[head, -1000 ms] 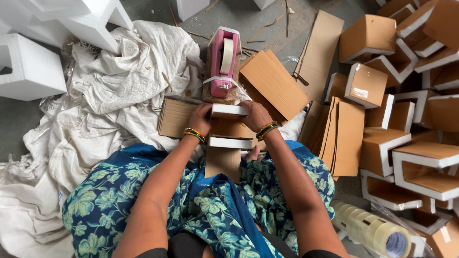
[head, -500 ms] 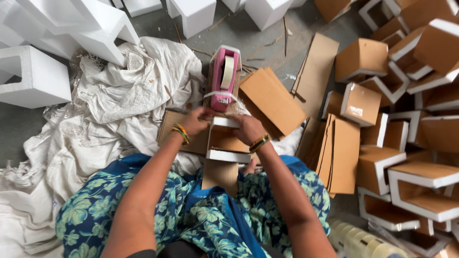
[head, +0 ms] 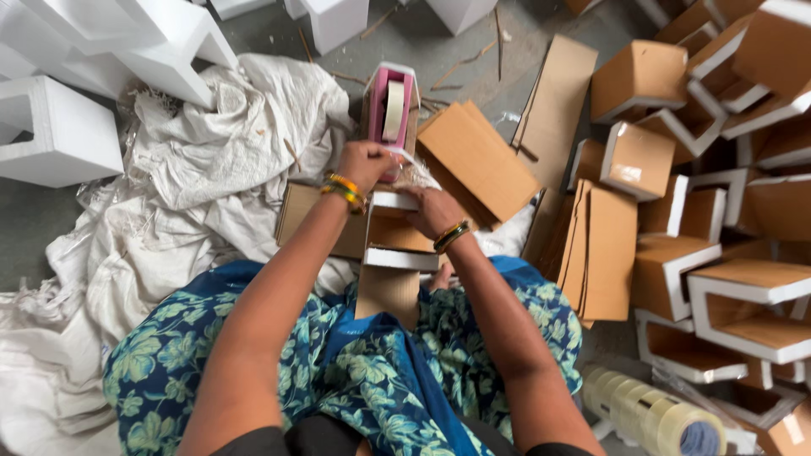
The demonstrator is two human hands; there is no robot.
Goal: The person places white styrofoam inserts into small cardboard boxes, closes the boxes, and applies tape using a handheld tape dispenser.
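We see a brown cardboard piece with white foam edges (head: 397, 232) lying on the lap, just below a pink tape dispenser (head: 390, 114). Our left hand (head: 365, 162) is clenched around the dispenser's lower end; our right hand (head: 432, 209) presses on the piece's top edge, fingers curled over it. A white cloth (head: 203, 169) spreads on the left, flat cardboard sheets (head: 477, 156) and finished pieces (head: 642, 80) crowd the right, and a stack of tape rolls (head: 655, 414) lies lower right.

A small brown cardboard box edged with white foam (head: 397, 241) sits at frame centre. Similar brown-and-white boxes (head: 718, 287) pile at right. Flat brown cardboard sheets (head: 600, 249) stand right of centre.
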